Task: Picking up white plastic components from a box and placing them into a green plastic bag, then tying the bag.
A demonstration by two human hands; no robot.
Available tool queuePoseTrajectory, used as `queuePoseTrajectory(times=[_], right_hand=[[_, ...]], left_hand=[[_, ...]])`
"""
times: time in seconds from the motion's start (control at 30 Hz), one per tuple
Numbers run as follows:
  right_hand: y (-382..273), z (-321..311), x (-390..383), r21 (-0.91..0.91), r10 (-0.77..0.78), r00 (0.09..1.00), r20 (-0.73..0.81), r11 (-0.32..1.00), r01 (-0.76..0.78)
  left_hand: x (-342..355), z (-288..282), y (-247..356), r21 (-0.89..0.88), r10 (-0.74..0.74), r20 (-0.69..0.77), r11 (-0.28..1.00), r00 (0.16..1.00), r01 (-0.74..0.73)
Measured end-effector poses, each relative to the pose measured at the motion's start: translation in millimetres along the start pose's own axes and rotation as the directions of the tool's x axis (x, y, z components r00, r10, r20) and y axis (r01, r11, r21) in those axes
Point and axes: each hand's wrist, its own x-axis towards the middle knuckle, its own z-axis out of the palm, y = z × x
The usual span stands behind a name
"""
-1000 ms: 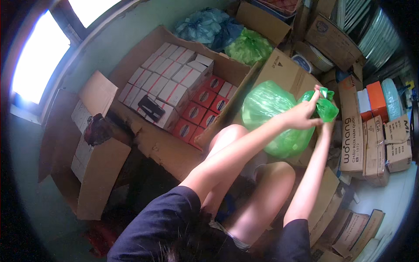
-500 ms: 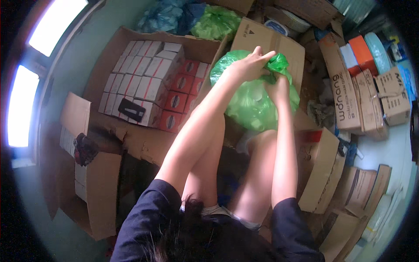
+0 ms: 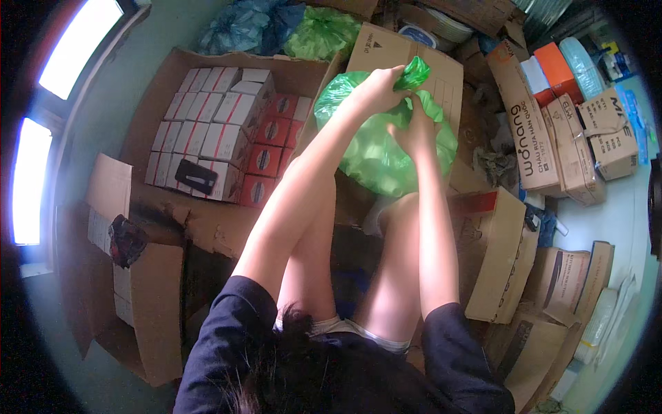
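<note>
A full green plastic bag [image 3: 376, 162] rests in front of me, over my knees and against a cardboard box. Pale, rounded shapes show faintly through its film; I cannot make out their kind. My left hand [image 3: 381, 88] is closed around the bag's gathered neck, and a twisted green end sticks up past the fingers. Just to the right, my right hand [image 3: 417, 134] pinches another part of the bag's top, its thumb apart from the other fingers.
To the left stands an open carton [image 3: 155, 83] holding small white boxes [image 3: 203, 107] and red boxes [image 3: 263, 160], with a black flat object [image 3: 196, 176] on top. Blue bags [image 3: 248, 27] and a lime bag [image 3: 321, 33] lie behind. Cardboard boxes [image 3: 531, 145] crowd the right side.
My hands have shifted a little left in the picture. The left fingers, stretched out before, are now wrapped around the bag's neck. My right hand has moved slightly lower relative to it.
</note>
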Motion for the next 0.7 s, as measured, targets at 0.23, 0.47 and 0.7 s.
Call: queuePoseTrajectory(times=[0.23,0.47,0.7], right_hand=[[13,-3,8,-0.026,-0.251,0.893,-0.372,0.965,0.261],[20,-10,13,0.100,-0.387,0.851,-0.355,0.890,0.446],[9,-4,7,0.085,-0.338,0.763,-0.550,0.887,0.454]], left_hand=[[4,-6,2,-0.019,-0.270,0.185,0.960,0.945,0.278],[11,-6,1,-0.527,-0.611,0.457,0.400,0.647,0.750],[27,10,-14,-0.259,-0.476,0.111,0.834,0.872,0.488]])
